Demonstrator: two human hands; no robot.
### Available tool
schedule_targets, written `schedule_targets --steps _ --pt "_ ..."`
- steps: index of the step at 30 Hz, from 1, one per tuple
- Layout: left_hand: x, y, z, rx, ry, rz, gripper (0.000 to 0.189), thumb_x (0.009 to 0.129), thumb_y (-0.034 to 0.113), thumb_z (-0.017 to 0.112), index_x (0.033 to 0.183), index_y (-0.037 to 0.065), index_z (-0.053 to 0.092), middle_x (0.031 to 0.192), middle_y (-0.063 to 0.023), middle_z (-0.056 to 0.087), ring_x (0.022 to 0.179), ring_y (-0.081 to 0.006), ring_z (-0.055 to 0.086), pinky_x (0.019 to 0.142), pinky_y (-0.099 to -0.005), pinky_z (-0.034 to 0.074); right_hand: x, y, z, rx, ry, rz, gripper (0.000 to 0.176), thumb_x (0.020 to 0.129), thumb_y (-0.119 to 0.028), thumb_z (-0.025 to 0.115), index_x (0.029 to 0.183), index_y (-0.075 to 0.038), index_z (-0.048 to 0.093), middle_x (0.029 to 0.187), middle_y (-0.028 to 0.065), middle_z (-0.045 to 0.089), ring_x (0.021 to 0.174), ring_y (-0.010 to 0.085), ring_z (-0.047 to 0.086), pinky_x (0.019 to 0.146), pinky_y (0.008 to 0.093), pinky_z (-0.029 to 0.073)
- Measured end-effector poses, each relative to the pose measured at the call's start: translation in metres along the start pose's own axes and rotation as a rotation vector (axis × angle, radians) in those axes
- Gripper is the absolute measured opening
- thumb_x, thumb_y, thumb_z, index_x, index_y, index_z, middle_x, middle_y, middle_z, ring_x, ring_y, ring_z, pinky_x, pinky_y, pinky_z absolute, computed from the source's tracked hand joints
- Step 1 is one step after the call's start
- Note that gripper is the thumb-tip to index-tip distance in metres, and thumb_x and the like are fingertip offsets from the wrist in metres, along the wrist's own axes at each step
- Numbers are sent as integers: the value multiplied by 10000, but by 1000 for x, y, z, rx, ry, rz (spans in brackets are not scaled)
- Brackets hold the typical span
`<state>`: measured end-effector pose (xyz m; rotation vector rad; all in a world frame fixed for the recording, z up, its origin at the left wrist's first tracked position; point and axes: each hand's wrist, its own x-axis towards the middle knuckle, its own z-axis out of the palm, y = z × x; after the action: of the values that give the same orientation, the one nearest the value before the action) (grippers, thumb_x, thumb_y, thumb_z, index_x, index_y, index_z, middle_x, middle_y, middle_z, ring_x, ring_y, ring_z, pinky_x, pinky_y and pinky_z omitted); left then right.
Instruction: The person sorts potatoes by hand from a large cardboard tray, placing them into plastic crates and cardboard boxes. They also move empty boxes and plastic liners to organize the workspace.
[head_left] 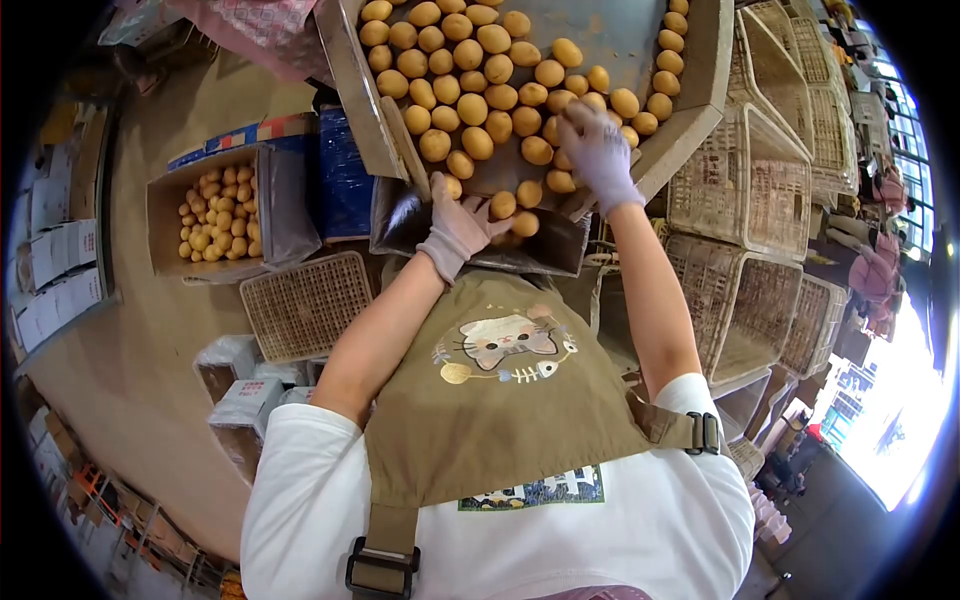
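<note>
White shirt (640, 515) and brown apron (430, 430) nearest, desk (612, 45) of yellow fruits (478, 144) beyond

A few fruits at lined box (557, 246), desk's near end. Left hand (460, 225) at desk's near-left corner, thumb and fingers apart, beside fruits. Right hand (600, 155) near desk's near-right corner, fingers bent over fruits; can't tell if gripping.

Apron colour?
The apron is olive-brown, with a cat-face design; best seen in the head view.

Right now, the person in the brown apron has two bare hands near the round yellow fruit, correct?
Not bare: the head view shows pale gloves on both the left hand and right hand. They are near the round yellow fruit, and the apron is brown.
</note>
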<state>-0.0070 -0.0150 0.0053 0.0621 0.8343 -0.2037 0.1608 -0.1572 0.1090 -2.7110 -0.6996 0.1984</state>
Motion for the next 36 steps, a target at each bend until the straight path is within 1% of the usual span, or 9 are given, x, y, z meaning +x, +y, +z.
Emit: schedule_targets --steps 6,10,12,14,16,21,26,33,36 --pt "4 -4 8 -68 -81 -16 879 842 773 417 1531 248 269 1576 -75 265 1454 -395 301 1068 -745 299 55 -5 -2 -78 -273 318 427 927 -424 511 1274 -220 655 1374 200 541 1194 357 589 982 448 481" --pt "2 2 6 -188 -66 -38 883 847 764 436 1539 247 251 1585 -95 233 1450 -405 296 1070 -732 316 15 5 -11 49 37 53 371 893 -309 615 1252 -236 671 1279 200 585 1100 358 630 915 430 517" --pt "5 1 2 -197 -82 -24 875 855 748 444 1544 250 238 1582 -106 237 1454 -399 290 1083 -727 300 -14 29 -35 33 343 -375 364 783 -84 721 1130 -191 733 1207 184 617 976 345 666 840 401 549" --pt "6 1 2 -203 -77 -11 866 863 737 445 1547 250 237 1585 -106 238 1461 -390 281 1095 -722 285 -31 109 -57 -135 577 -215 368 786 -86 738 1151 -135 732 1220 143 640 1010 304 669 873 378 555" --pt "4 -1 8 -201 -54 -7 853 870 729 438 1548 248 248 1595 -95 236 1471 -380 270 1105 -715 272 -50 122 -64 -293 763 334 251 815 -96 715 1062 -127 744 1211 125 650 999 308 660 900 380 544" --pt "8 -5 8 -95 -154 9 780 886 713 422 1529 286 309 1618 -64 224 1460 -379 302 1084 -706 317 -53 26 -24 -132 171 -111 569 869 -328 663 1417 -220 556 1446 202 507 1304 351 516 1071 461 412" --pt "2 1 5 -105 -135 -24 735 905 694 441 1507 287 333 1581 -91 282 1436 -397 339 1060 -708 358 -61 -6 15 -342 -280 -63 618 876 -455 596 1449 -236 521 1495 118 491 1370 319 450 1178 573 205" --pt "1 2 8 -86 -185 -25 750 902 713 415 1509 280 334 1580 -70 302 1429 -395 357 1060 -712 351 -41 -5 3 -105 -350 24 503 903 -405 587 1359 -195 609 1444 117 545 1302 312 529 1140 502 327" --pt "2 -7 12 -19 -214 -29 818 883 781 350 1527 276 320 1600 -65 295 1442 -392 344 1078 -714 311 -8 12 6 -77 49 11 392 898 -299 558 1252 -154 643 1198 178 648 1091 356 639 909 442 517"
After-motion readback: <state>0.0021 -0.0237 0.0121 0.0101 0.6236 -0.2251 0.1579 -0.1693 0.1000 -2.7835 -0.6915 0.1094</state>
